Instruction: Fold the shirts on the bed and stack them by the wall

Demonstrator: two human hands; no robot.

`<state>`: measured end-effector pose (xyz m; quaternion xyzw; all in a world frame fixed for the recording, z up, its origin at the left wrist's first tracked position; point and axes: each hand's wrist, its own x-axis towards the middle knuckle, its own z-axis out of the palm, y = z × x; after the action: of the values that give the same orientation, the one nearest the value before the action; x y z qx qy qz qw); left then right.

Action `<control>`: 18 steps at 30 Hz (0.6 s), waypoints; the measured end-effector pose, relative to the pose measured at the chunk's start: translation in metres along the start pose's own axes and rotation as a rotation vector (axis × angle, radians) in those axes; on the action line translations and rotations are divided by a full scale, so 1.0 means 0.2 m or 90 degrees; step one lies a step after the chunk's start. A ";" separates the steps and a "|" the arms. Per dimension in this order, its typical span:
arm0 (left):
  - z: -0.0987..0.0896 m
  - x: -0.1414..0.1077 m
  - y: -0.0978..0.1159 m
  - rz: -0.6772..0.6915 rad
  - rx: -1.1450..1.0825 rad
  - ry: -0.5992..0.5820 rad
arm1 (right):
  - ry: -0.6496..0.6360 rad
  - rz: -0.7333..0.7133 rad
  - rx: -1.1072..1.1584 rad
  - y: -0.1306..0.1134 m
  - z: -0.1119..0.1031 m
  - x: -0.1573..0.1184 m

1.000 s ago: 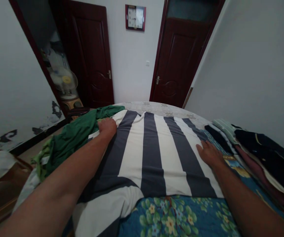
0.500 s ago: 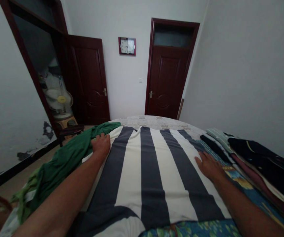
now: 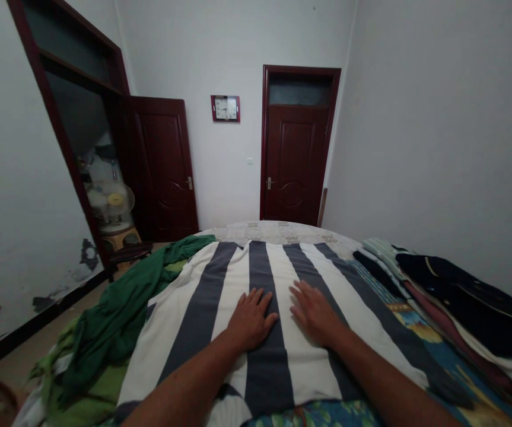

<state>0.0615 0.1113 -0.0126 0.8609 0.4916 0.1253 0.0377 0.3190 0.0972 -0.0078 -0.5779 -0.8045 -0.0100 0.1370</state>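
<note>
A striped garment [image 3: 233, 302] in white and dark grey lies spread over the table in front of me, with slight wrinkles. My left hand [image 3: 251, 319] rests palm down near its middle, fingers spread on a dark stripe. Just to the right, my right hand [image 3: 313, 313] is also open, palm down over a white and a dark stripe. The two hands are a small gap apart, and neither grips the cloth. Near my body, one part of the garment is folded over, partly hidden by my left forearm.
Green clothes [image 3: 117, 308] are heaped at the left edge. A stack of folded clothes [image 3: 464, 302] stands at the right on a blue patterned cloth [image 3: 322, 413]. Beyond the garment shows the pale patterned tablecloth [image 3: 277, 230]. A fan [image 3: 111, 201] stands in the left doorway.
Both hands have moved inward from the garment's left and right sides to its middle. The garment's lower left part now lies flatter and wider. The view has tilted up slightly.
</note>
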 end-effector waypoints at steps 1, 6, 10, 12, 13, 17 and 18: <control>0.00 -0.01 0.00 0.000 0.002 0.001 | -0.025 -0.033 0.020 -0.07 0.01 0.00; -0.07 -0.05 -0.04 -0.015 0.029 -0.021 | -0.088 -0.002 0.051 -0.15 -0.01 -0.04; -0.09 -0.11 -0.11 -0.057 0.080 -0.012 | -0.100 0.084 0.026 -0.02 -0.04 -0.07; -0.08 -0.15 -0.18 -0.076 0.112 0.002 | -0.102 0.130 0.012 0.04 -0.06 -0.09; -0.08 -0.18 -0.22 -0.086 0.126 0.009 | -0.104 0.155 0.007 0.08 -0.07 -0.11; -0.08 -0.28 -0.38 -0.128 0.165 0.021 | -0.105 0.248 -0.005 0.23 -0.12 -0.19; -0.09 -0.30 -0.41 -0.138 0.168 0.016 | -0.099 0.265 -0.008 0.27 -0.13 -0.21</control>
<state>-0.0413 0.1007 -0.0216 0.7987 0.5942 0.0657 -0.0689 0.3880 0.0715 -0.0007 -0.7316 -0.6757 0.0580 0.0696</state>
